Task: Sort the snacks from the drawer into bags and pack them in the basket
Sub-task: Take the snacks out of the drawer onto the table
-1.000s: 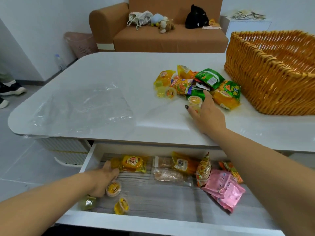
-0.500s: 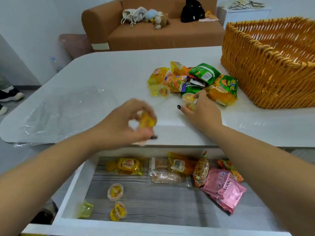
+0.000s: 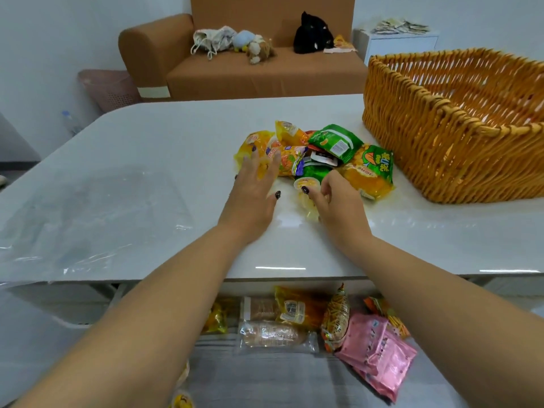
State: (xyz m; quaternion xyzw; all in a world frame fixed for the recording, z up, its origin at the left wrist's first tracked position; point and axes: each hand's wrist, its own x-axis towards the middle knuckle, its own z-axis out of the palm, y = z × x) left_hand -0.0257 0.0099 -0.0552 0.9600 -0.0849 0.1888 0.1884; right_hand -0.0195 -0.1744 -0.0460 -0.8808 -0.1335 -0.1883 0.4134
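A pile of snack packets (image 3: 321, 154), yellow, orange and green, lies on the white table (image 3: 176, 142) beside the wicker basket (image 3: 426, 142). My left hand (image 3: 254, 189) hovers at the pile's left edge with its fingers spread straight over a yellow packet (image 3: 253, 142). My right hand (image 3: 335, 201) sits at the pile's near edge, fingers curled round a yellowish jelly cup (image 3: 307, 206), next to another jelly cup (image 3: 307, 182). Below, the open drawer (image 3: 265, 375) holds a bread pack (image 3: 270, 334), a yellow pack (image 3: 297, 307), a noodle snack (image 3: 337, 319) and pink packs (image 3: 379, 357).
A clear plastic bag (image 3: 97, 213) lies flat on the table's left half. Behind the table stand a brown sofa (image 3: 250, 75) with soft toys, a pink bin (image 3: 109, 89) and a white cabinet (image 3: 400, 42). The basket's inside shows nothing in it.
My left hand lifted a jelly cup out of the drawer, carried it up to the pile and now lies open over it. My right hand stayed at the pile and curled its fingers.
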